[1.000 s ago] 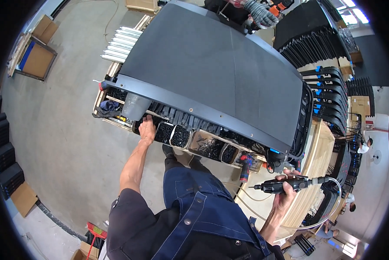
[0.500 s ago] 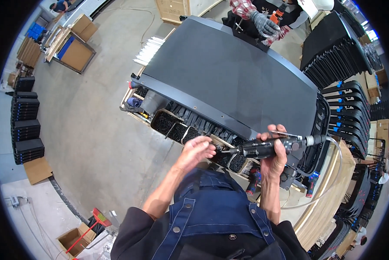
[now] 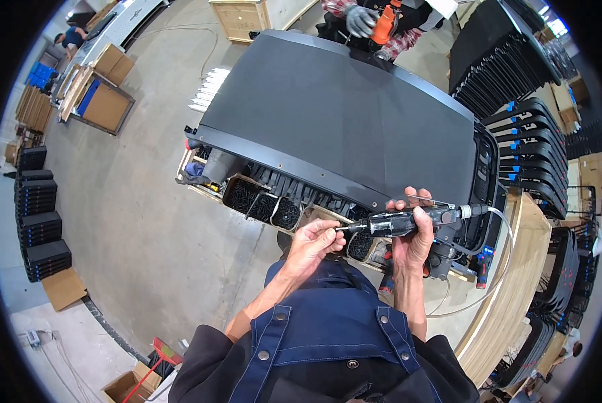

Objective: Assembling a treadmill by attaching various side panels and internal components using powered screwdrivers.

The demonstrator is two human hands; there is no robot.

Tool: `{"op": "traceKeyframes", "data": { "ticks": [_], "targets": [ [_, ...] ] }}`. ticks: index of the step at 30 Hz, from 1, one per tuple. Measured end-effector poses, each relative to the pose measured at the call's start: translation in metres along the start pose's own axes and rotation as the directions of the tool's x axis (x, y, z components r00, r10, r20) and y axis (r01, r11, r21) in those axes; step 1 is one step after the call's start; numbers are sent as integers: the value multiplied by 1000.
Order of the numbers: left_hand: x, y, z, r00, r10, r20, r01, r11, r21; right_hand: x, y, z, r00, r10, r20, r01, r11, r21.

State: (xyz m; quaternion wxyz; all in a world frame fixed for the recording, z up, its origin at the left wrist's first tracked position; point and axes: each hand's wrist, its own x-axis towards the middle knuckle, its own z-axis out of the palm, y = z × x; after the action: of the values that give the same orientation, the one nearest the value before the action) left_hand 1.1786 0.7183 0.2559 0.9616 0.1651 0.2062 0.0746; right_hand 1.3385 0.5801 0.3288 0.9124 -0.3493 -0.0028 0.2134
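Observation:
My right hand (image 3: 412,238) is wrapped round a black air screwdriver (image 3: 398,223), which lies sideways with its bit to the left. A clear hose (image 3: 510,252) runs off its right end. At the bit's tip, the thumb and fingers of my left hand (image 3: 314,245) are pinched together; whatever they hold is too small to make out. Just beyond both hands is the near edge of a large dark panel (image 3: 328,114) with small holes along its frame. Below that edge are bins of black screws (image 3: 244,193), partly hidden behind my left hand on the right.
Across the panel a co-worker with a grey glove (image 3: 361,22) holds an orange power tool (image 3: 385,25). Stacked black panels (image 3: 492,57) and curved black frames (image 3: 532,144) stand to the right, near a wooden crate (image 3: 509,282). A cordless driver (image 3: 483,267) hangs by the panel's right end.
My left hand has closed its fingers and come to the screwdriver's tip. The whole scene has shifted slightly left in view. The co-worker's orange tool has swung to point lower.

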Motion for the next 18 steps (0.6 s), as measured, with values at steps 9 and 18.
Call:
{"op": "traceKeyframes", "data": {
  "ticks": [9, 18],
  "targets": [
    [22, 35, -7, 891, 414, 187, -352, 368, 861, -3, 38, 0, 947, -48, -317, 10, 993, -119],
    [73, 45, -43, 966, -245, 85, 254, 960, -120, 13, 50, 55, 963, -261, 69, 259, 821, -508]
  ]
}}
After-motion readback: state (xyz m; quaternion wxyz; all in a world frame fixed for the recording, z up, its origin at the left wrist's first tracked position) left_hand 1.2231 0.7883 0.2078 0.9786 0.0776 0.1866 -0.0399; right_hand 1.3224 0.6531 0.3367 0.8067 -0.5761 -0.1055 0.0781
